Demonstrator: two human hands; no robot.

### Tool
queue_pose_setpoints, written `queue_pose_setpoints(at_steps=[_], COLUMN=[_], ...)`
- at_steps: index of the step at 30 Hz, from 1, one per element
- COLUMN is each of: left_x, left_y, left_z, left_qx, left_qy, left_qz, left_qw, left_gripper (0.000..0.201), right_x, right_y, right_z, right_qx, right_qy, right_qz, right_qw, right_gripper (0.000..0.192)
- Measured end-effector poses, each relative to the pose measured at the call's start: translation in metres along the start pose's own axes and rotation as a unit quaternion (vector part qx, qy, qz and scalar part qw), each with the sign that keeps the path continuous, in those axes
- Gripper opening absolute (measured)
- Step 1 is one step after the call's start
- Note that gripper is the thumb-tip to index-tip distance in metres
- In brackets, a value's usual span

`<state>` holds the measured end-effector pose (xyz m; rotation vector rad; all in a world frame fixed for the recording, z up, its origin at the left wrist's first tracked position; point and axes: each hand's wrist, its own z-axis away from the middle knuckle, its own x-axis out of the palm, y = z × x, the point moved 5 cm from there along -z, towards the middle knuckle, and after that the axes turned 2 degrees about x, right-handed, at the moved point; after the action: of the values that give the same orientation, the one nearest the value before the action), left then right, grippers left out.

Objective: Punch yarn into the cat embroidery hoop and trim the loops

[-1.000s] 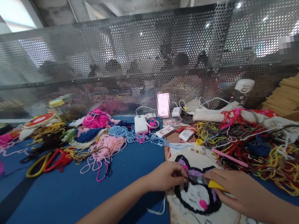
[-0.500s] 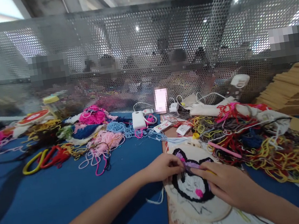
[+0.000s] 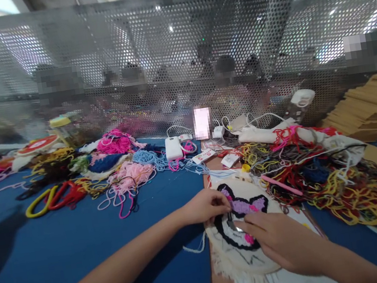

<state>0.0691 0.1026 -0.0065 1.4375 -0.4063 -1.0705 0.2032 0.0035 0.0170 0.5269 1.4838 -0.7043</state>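
A round embroidery hoop (image 3: 234,255) with off-white cloth lies in front of me. On it is a yarn figure with a black outline, white face, purple patches and pink spots. My left hand (image 3: 209,205) rests at the hoop's upper left, thumb and fingertips pinched together over the black outline; what lies between them is hidden. Over the right part of the figure, my right hand (image 3: 276,234) is closed on small thread snips (image 3: 237,226). Their metal blades show over the white face, pointing toward my left fingertips, and the handle is covered by my fingers.
Tangled yarn (image 3: 346,198) heaps up on the right beside a pink rod (image 3: 282,185). Pink yarn (image 3: 133,174) and yellow-handled scissors (image 3: 41,202) lie left. A white power bank (image 3: 173,148) and a lit phone (image 3: 202,123) stand before the perforated metal screen (image 3: 160,46). Cardboard (image 3: 371,107) is stacked right.
My right hand has shifted slightly down, and the snips' blades now lie lower, over the white face. More of the purple patch shows. My left hand keeps its pinch in nearly the same place.
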Motion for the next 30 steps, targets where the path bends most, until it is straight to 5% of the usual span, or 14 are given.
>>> queue_pose_setpoints(at_steps=[21,30], left_x=[0.002,-0.003], left_y=[0.000,0.016], left_z=[0.002,0.008], left_qx=[-0.003,0.082], left_qy=[-0.007,0.003], left_qz=[-0.010,-0.133], left_qw=[1.000,0.988], left_gripper=[0.027,0.016], right_x=[0.014,0.013], right_y=[-0.003,-0.009], right_z=[-0.008,-0.006], right_qx=[0.059,0.058], right_qy=[0.016,0.036], right_qz=[0.113,0.159], right_qw=[0.992,0.985], right_gripper=[0.042,0.041])
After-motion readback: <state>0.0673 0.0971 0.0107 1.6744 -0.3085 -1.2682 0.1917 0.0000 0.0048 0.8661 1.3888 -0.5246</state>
